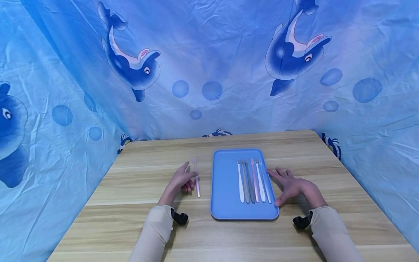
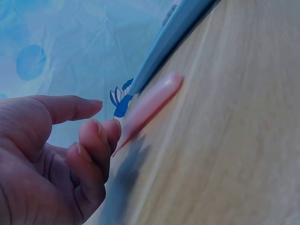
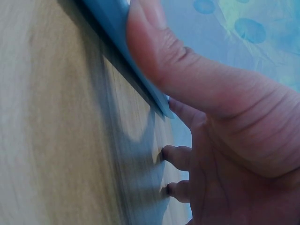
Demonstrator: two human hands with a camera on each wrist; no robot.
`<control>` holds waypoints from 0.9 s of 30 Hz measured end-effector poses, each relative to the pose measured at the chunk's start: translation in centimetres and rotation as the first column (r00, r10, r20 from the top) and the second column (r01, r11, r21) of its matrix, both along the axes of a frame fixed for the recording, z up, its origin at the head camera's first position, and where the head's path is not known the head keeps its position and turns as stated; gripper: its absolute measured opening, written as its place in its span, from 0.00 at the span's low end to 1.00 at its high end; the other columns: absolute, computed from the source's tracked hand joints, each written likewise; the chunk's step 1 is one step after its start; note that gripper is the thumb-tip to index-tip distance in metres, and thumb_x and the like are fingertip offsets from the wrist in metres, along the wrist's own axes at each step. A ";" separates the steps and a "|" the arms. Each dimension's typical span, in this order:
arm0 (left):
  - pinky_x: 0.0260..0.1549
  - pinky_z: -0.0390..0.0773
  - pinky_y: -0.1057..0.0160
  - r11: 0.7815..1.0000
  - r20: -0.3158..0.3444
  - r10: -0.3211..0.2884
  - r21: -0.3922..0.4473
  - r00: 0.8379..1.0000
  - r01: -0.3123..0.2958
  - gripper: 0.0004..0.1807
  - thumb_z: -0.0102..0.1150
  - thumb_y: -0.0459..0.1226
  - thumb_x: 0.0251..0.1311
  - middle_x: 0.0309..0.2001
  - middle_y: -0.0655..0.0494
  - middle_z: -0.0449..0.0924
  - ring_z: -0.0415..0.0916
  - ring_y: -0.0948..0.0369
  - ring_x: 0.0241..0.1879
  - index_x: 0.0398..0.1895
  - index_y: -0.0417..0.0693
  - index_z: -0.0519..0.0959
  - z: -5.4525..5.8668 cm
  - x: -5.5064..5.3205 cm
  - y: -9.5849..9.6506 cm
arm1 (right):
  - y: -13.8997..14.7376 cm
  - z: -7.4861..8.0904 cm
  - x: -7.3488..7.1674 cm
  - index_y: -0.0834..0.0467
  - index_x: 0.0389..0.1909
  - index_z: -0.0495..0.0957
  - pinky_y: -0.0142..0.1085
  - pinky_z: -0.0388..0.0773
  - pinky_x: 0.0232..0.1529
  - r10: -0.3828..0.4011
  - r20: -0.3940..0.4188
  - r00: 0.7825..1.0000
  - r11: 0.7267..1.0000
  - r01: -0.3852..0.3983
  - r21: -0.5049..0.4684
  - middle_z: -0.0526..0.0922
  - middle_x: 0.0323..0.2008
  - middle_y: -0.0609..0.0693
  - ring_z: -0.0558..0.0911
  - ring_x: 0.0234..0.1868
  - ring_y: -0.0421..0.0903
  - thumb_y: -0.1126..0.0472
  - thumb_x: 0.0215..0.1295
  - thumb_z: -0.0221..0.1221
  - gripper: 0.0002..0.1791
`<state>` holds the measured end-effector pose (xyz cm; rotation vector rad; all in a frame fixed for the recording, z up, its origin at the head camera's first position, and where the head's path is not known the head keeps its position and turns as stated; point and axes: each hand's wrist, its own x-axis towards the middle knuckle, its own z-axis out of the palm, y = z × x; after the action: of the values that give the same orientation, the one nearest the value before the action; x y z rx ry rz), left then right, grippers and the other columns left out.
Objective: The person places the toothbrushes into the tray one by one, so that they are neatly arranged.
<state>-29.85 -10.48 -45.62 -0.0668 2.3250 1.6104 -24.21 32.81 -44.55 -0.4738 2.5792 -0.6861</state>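
Note:
A pink toothbrush (image 1: 198, 190) lies on the wooden table, left of a blue tray (image 1: 226, 182). My left hand (image 1: 182, 178) hovers over it with thumb and forefinger spread and the other fingers loosely bent. The left wrist view shows the brush's rounded handle (image 2: 154, 97) beyond the fingertips, with nothing gripped; the head end is hidden there. On the tray lie several toothbrushes (image 1: 255, 182) side by side, white, grey, pink and blue. My right hand (image 1: 291, 186) is spread at the tray's right edge, its thumb touching the rim (image 3: 123, 49).
The wooden table (image 1: 131, 211) extends around the tray on all sides. Behind it and along both sides hangs a blue curtain (image 1: 196, 43) printed with dolphins. A black wrist camera (image 1: 180, 218) sits on each sleeve.

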 end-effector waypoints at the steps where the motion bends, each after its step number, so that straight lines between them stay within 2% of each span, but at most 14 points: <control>1: 0.09 0.72 0.68 1.000 0.004 0.000 -0.004 1.000 0.000 0.51 0.61 0.40 0.66 0.14 0.56 0.75 0.68 0.65 0.10 0.82 0.48 0.39 -0.1 0.0 0.0 | 0.0 0.0 0.0 0.56 0.80 0.40 0.87 0.41 0.58 0.001 0.000 1.000 1.000 -0.001 -0.001 0.34 0.76 0.76 0.34 0.71 0.86 0.33 0.40 0.76 0.74; 5: 0.10 0.72 0.69 1.000 0.021 -0.012 -0.026 1.000 0.013 0.50 0.60 0.41 0.66 0.14 0.56 0.75 0.68 0.65 0.10 0.82 0.48 0.39 -0.4 0.1 0.0 | 0.0 -0.1 0.0 0.55 0.80 0.40 0.87 0.41 0.58 0.001 0.002 1.000 1.000 -0.001 -0.001 0.34 0.76 0.76 0.34 0.71 0.86 0.33 0.40 0.76 0.74; 12: 0.07 0.69 0.70 0.996 0.010 -0.068 -0.050 0.998 0.068 0.52 0.59 0.41 0.67 0.12 0.56 0.75 0.68 0.66 0.09 0.81 0.43 0.35 -0.9 0.2 0.2 | 0.1 -0.1 0.0 0.55 0.80 0.40 0.87 0.41 0.58 -0.004 0.004 1.000 1.000 0.004 0.001 0.34 0.76 0.76 0.34 0.71 0.86 0.33 0.40 0.76 0.74; 27: 0.07 0.68 0.70 0.994 0.038 -0.074 -0.072 0.997 0.077 0.55 0.63 0.40 0.61 0.13 0.55 0.77 0.68 0.65 0.09 0.81 0.44 0.36 -1.0 0.5 0.5 | 0.1 0.0 0.0 0.57 0.80 0.40 0.87 0.40 0.58 0.009 0.000 1.000 1.000 -0.009 -0.007 0.34 0.76 0.77 0.33 0.71 0.86 0.34 0.40 0.76 0.75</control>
<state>-29.38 -9.94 -46.63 -0.0235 2.3304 1.4760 -24.18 32.91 -44.60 -0.4872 2.5738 -0.6926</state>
